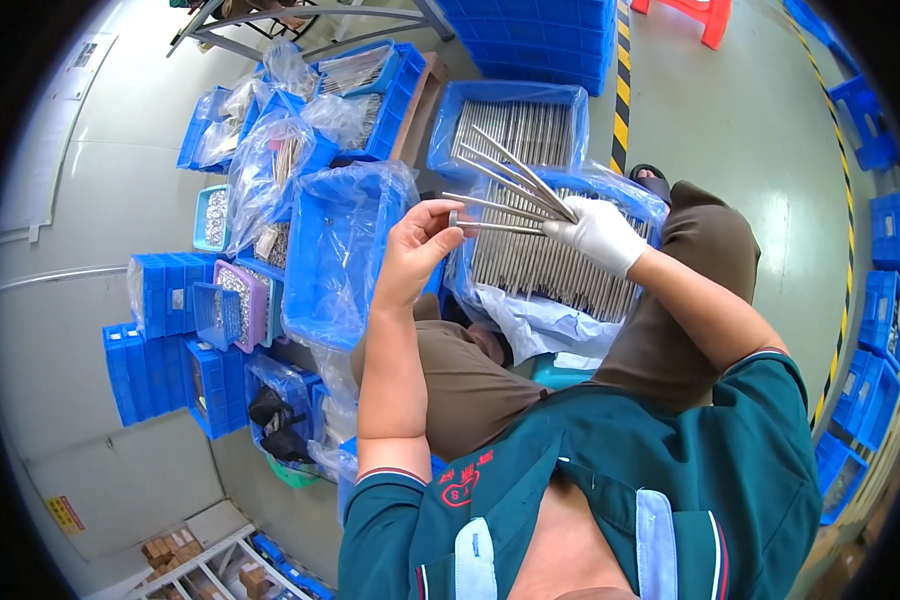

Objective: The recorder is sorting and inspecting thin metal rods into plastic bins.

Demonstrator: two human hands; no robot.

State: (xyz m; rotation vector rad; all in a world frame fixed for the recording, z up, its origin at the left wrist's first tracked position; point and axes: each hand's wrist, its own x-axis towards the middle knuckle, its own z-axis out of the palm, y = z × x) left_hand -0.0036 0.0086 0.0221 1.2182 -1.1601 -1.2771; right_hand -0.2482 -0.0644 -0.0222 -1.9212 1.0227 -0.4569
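My right hand, in a white glove, is closed around the lower ends of several thin metal rods. They fan out toward the far left, above a blue bin. My bare left hand pinches a small round metal piece between thumb and fingers. This piece sits at the tip of the lowest rod; whether it is fitted on or only touching I cannot tell. Below my hands, many similar rods lie side by side in the lined blue bin, between my knees.
Another blue bin of rods stands just beyond. On the left are a plastic-lined blue bin, a purple tray of small metal parts and stacked blue crates. Blue crates rise at the far side, beside yellow-black floor tape.
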